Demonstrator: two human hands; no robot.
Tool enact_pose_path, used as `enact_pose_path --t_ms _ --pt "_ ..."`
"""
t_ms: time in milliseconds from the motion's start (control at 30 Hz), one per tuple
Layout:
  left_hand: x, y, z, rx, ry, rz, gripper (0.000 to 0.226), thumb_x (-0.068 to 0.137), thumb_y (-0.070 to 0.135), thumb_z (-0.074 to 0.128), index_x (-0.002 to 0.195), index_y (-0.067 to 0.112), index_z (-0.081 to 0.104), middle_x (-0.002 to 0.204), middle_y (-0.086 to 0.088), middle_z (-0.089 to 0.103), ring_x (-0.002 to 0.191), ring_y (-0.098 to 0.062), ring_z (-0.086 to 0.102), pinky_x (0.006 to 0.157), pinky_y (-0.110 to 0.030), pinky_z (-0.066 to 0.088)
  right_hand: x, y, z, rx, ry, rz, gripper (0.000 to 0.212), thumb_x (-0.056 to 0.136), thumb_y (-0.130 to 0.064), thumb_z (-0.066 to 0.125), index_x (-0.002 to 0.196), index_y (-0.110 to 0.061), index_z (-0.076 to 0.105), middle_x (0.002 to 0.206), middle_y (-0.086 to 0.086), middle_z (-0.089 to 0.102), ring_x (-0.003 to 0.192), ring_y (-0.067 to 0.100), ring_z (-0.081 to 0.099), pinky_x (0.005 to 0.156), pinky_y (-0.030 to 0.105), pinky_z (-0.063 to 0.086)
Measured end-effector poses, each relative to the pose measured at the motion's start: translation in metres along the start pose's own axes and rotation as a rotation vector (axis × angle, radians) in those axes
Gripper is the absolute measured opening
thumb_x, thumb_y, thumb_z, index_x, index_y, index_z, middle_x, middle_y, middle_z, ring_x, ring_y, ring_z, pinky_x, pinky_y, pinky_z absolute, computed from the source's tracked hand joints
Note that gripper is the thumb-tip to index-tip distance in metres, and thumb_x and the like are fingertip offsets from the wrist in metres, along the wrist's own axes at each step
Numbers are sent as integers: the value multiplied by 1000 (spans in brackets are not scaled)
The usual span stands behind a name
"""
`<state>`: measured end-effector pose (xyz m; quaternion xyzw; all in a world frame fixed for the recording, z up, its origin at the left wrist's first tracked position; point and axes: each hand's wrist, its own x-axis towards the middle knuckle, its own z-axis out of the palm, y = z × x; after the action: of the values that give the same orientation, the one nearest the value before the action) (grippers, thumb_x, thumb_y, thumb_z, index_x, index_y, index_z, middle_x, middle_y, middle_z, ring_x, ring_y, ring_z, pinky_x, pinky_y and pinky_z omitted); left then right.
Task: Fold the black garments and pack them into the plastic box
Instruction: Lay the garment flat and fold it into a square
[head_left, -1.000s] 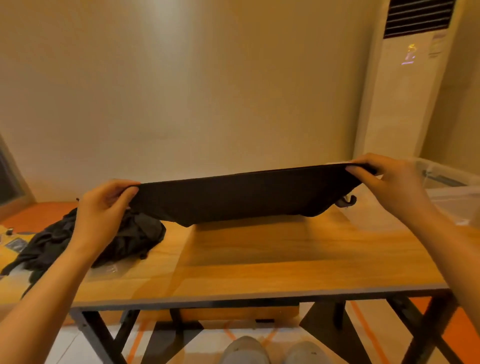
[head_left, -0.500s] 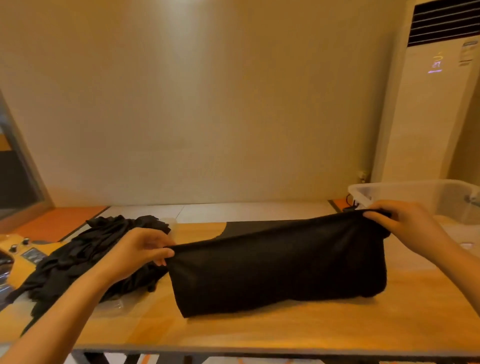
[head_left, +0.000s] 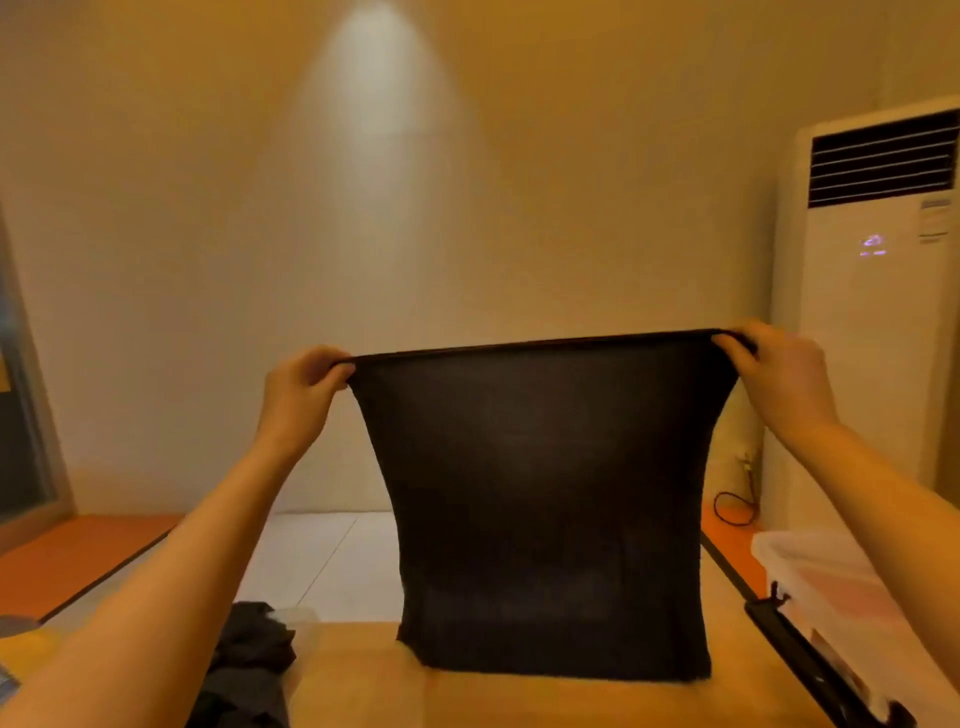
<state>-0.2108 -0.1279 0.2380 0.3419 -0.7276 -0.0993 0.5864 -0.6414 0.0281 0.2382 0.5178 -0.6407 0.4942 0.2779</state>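
One air conditioner stands at the right; one black garment hangs stretched over one table; one plastic box sits right; one dark heap lies left; two hands, left hand and right hand, pinch its top corners with fingers curled tight.

You find nothing legible here: the air conditioner at the right of the frame carries a glowing purple display and a small sticker, both too blurred to read.
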Motion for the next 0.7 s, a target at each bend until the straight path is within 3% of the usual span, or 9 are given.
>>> enact_pose_path --t_ms 100,200,267,367,467,567,700 --pt "20 27 -9 -4 105 111 10 92 7 61 93 13 68 82 -8 67 78 -25 66 75 -31 54 26 -18 -28 25 139 -118 23 96 -19 56 108 -2 68 93 20 69 83 36 64 65 30 38" --pt "16 38 -23 -27 138 135 10 91 5 61 95 11 67 79 -1 65 75 -24 65 68 -14 53 21 -20 -43 50 131 -139 24 96 -20 56 108 -3 68 95 17 70 85 32 64 70 32 43" --pt "0 45 -34 -55 128 135 11 92 4 60 93 13 65 81 5 64 75 -20 65 67 -10 52 5 -22 -51 60 96 -136 23 95 -20 57 107 -4 69 94 15 70 83 28 64 70 31 43" --pt "-37 49 -50 -57 71 105 23 92 3 59 86 25 64 80 11 65 74 -11 65 65 -7 49 -29 -25 -61 99 6 -130 19 93 -18 60 102 -6 70 90 10 70 77 17 59 64 17 36" --pt "-84 45 -68 -61 -8 9 28 91 5 60 84 32 62 76 17 68 69 -3 67 66 -8 51 -71 -26 -70 132 -155 -111 14 92 -15 62 99 -7 71 89 7 70 80 19 60 66 13 37" --pt "-133 38 -84 -85 -92 -113 19 93 5 56 85 21 62 88 -2 69 79 -17 69 73 -19 57 -115 -31 -84 191 -282 -55 13 91 -15 63 98 -9 72 87 1 69 85 20 62 77 25 45" --pt "-191 43 -95 -154 -182 -233 11 95 0 50 88 3 58 94 -17 66 86 -26 67 73 -18 56 -167 -38 -99 292 -393 22 10 90 -15 63 90 -23 70 82 -14 66 80 17 63 72 15 44"
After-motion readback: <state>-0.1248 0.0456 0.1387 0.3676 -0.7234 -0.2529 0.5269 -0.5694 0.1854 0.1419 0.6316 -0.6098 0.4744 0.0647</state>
